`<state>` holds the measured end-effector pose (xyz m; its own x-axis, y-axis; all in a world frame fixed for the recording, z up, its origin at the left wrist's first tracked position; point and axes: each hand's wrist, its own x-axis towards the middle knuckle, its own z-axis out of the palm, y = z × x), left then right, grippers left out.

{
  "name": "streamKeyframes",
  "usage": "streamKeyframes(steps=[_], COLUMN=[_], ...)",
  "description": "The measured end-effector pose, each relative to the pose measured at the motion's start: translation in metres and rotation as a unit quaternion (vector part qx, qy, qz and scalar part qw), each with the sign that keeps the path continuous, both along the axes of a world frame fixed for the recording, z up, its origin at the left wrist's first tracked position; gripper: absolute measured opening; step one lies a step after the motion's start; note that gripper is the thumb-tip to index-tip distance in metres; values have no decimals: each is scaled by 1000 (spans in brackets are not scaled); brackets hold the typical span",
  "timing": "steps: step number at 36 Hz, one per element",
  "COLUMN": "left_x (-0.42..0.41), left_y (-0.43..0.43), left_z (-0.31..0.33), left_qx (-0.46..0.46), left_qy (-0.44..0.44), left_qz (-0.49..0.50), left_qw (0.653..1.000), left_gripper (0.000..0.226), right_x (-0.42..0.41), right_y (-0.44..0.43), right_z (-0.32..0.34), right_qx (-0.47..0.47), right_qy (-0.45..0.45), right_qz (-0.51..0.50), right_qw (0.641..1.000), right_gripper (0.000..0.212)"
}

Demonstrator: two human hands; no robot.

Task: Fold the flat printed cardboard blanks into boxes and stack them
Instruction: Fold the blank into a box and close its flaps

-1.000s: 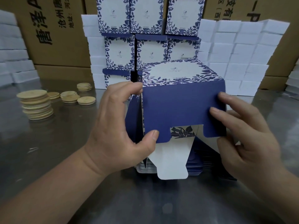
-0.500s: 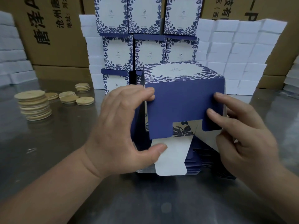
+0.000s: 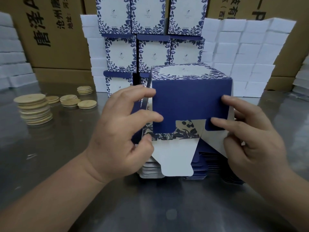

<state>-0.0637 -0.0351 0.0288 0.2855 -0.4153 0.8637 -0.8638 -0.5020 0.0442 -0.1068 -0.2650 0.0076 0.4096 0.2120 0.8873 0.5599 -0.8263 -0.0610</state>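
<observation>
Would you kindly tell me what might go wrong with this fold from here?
1. The white tab hangs untucked below the blue flap; pushed in askew, it may crease or miss the flap's notch.
2. The left hand and right hand hold the box by its sides; a hard squeeze could dent its walls.

- Left brown carton (image 3: 55, 47): large black characters, turned sideways, read "唐泽", followed by a capital "A" cut by the top edge.
- Same carton, smaller sideways lines beside them: "沧州唐", "河" and "地址:" (the rest runs out of view).
- Right brown carton (image 3: 242, 7): only fragments show, "技有", "区(西" and a large "P".
- Stacked printed boxes (image 3: 153, 54): a small emblem with tiny print below it, too small to read.
- Half-folded box (image 3: 190, 72): the top panel carries the same tiny print, also unreadable.
</observation>
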Motion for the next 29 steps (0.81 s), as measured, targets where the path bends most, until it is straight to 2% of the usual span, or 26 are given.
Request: streamKeyframes(steps=[5, 9, 19, 23, 29], left_x=[2, 2, -8, -12, -11], left_y=[-1, -4, -10, -11, -11], left_z=[-5, -7, -5, 0, 2], left_qx=[18, 8, -85, -123, -168], left_qy=[44, 63, 110, 97, 169], left_qz=[-15, 18, 77, 84, 85], left_qw=[999, 998, 987, 984, 968], left_gripper=[44, 47, 39, 31, 65], right_x=[0, 0, 0, -2, -4], right_y=[1, 3, 10, 16, 20], right_z=[-1, -1, -1, 1, 1], right_qx=[4, -10, -78, -117, -148], right_qy=[-19, -21, -39, -61, -63], right_qz=[-24, -62, -42, -17, 2], right_qw=[1000, 998, 995, 991, 987], right_gripper=[37, 39, 35, 33, 34])
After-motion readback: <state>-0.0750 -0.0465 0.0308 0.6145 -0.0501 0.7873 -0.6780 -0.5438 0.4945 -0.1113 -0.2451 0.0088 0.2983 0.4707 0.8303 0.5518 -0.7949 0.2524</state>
